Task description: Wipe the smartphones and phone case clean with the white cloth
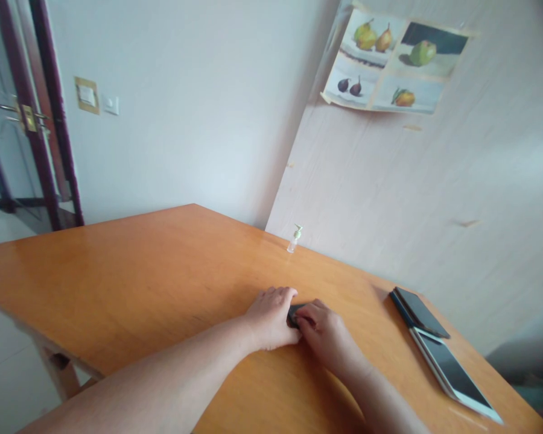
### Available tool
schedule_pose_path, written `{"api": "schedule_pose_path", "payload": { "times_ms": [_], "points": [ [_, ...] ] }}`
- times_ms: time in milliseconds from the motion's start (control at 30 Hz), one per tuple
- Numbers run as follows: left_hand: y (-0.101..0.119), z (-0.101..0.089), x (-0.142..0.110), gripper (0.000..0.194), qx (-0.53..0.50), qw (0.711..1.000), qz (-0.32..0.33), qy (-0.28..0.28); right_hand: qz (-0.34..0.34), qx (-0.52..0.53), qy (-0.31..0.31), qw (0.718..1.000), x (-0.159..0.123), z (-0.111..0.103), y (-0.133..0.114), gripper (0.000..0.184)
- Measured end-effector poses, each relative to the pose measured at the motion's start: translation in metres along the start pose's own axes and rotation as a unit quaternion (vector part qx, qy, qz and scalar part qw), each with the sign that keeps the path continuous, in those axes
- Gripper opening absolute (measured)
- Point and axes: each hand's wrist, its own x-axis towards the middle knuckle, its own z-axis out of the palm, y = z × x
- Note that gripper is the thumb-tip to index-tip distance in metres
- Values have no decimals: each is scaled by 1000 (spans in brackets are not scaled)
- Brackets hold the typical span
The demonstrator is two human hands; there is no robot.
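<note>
A small dark flat object (294,313), its kind not clear, lies at the middle of the wooden table (131,265), mostly covered by my hands. My left hand (274,319) is curved around its left side, with the thumb and fingers at its edges. Bent over its right part is my right hand (323,328), fingers curled and pressed together against its surface. Whatever sits between those right fingertips is hidden or too small to name.
A small clear pump bottle (294,239) stands near the table's back edge. At the right lie a white-framed tablet (457,367) and a dark flat device or case (420,312). Fruit paintings (393,66) hang on the board behind. A door (27,114) is at the far left.
</note>
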Motion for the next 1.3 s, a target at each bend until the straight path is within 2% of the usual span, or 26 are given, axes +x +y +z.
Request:
{"api": "schedule_pose_path", "payload": {
  "times_ms": [133, 200, 267, 400, 467, 533, 633, 700, 833, 900, 967, 1067, 1133, 1200, 1300],
  "points": [
    [1, 0, 0, 65, -5, 1000, -5, -7, 121, -67, 44, 989, 6, -13, 33, 20],
    [2, 0, 0, 66, -9, 1000, -5, -6, 149, -99, 56, 982, 7, -16, 41, 21],
    [2, 0, 0, 66, -6, 1000, -4, -4, 126, -101, 51, 986, 6, -13, 33, 22],
    [3, -1, 0, 67, 1, 1000, -10, -4, -7, -52, 1, 999, 5, 0, 1, 25],
    [4, -2, 0, 68, 0, 1000, -13, -7, -34, -48, -9, 998, 6, 0, -2, 27],
    [4, -2, -1, 71, -5, 1000, -15, -11, -1, -73, 3, 997, 8, -4, 7, 27],
    [3, -2, 0, 76, -16, 1000, -16, -16, 93, -136, 28, 986, 10, -13, 25, 27],
    [3, -1, 0, 78, -18, 1000, -16, -17, 113, -157, 29, 981, 9, -13, 25, 28],
    [3, -1, 0, 79, -13, 1000, -16, -10, 6, -115, -19, 993, 5, -2, 3, 34],
    [3, -1, 0, 81, -12, 1000, -14, -9, -24, -103, -37, 994, 6, 0, -2, 36],
    [3, -1, 0, 83, -11, 1000, -18, -11, 10, -119, -31, 992, 7, -3, 6, 34],
    [3, -1, 0, 87, -16, 999, -23, -18, 104, -167, 1, 980, 7, -12, 27, 30],
    [3, -1, 0, 87, -20, 999, -23, -20, 130, -185, 11, 974, 5, -15, 34, 30],
    [2, -2, 0, 87, -22, 999, -23, -18, 102, -171, 1, 980, 2, -13, 28, 31],
    [2, -2, 0, 84, -24, 999, -17, -19, 4, -115, -35, 993, -1, -6, 7, 34]
  ]
}}
